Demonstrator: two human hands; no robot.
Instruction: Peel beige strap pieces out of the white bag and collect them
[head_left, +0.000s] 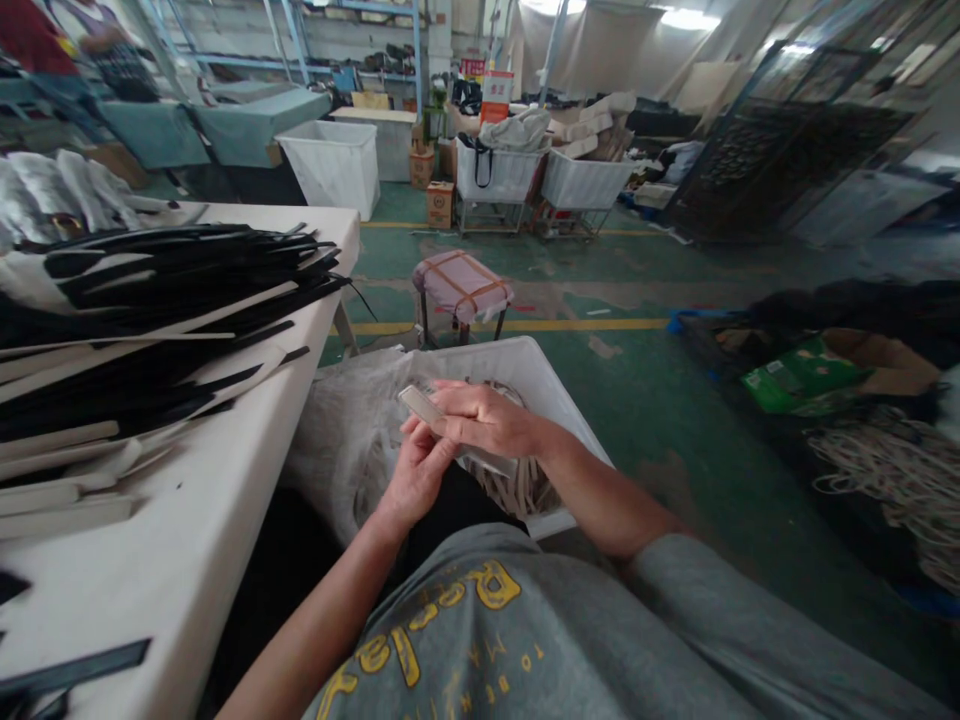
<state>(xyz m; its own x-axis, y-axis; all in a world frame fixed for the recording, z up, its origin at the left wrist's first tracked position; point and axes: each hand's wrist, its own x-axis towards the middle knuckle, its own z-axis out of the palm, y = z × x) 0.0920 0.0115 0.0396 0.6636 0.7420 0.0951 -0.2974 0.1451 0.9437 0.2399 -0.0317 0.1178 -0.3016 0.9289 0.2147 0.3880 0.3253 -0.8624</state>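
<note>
Both my hands meet over a white plastic crate (555, 385) in front of my lap. My right hand (487, 420) is closed around a flat beige strip (421, 405), whose end sticks out to the upper left. My left hand (414, 478) sits just below, fingers curled up against the same strip. Inside the crate lie several more beige strips (525, 485) in a loose tangle.
A white table (187, 560) to my left carries a big pile of black and beige strips (150, 300). A padded stool (461, 285) stands beyond the crate. White bins (334, 160), cartons and racks line the back; bags and cord lie at right (885, 470).
</note>
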